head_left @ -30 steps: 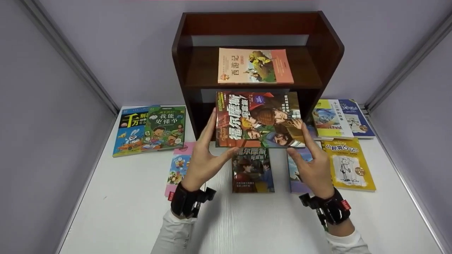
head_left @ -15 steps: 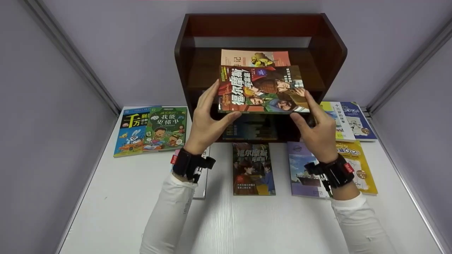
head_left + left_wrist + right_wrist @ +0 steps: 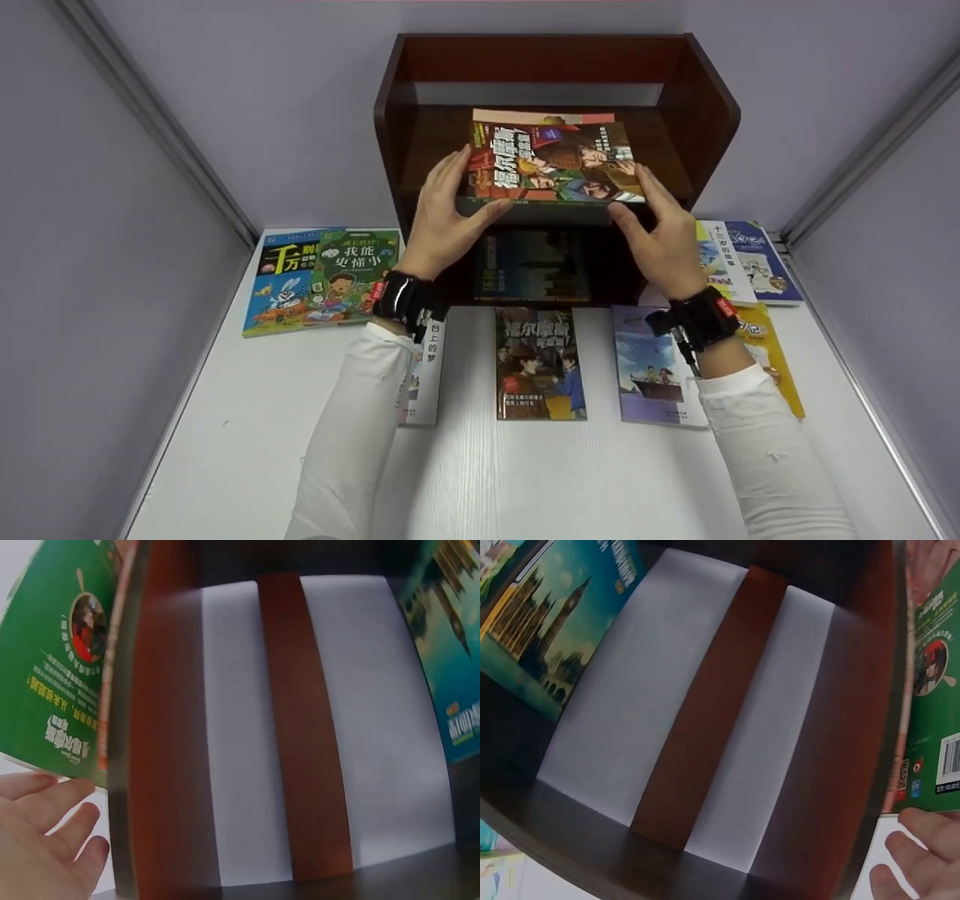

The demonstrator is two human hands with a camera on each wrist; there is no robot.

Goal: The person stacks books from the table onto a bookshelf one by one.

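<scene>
White desk [image 3: 525,480]: loose paperbacks spread flat. Dark brown wooden two-tier bookshelf [image 3: 705,97]: a peach-covered book [image 3: 540,116] on its upper tier. Glossy red-and-green illustrated paperback [image 3: 555,161]: gripped at both ends by left hand [image 3: 442,217] and right hand [image 3: 660,240], raised since a second ago from desk height, now entering the upper tier above the peach one.

Red-green comic book [image 3: 553,162], flat, cover up, over upper shelf [image 3: 667,154] w/ pink book [image 3: 544,116]
</scene>
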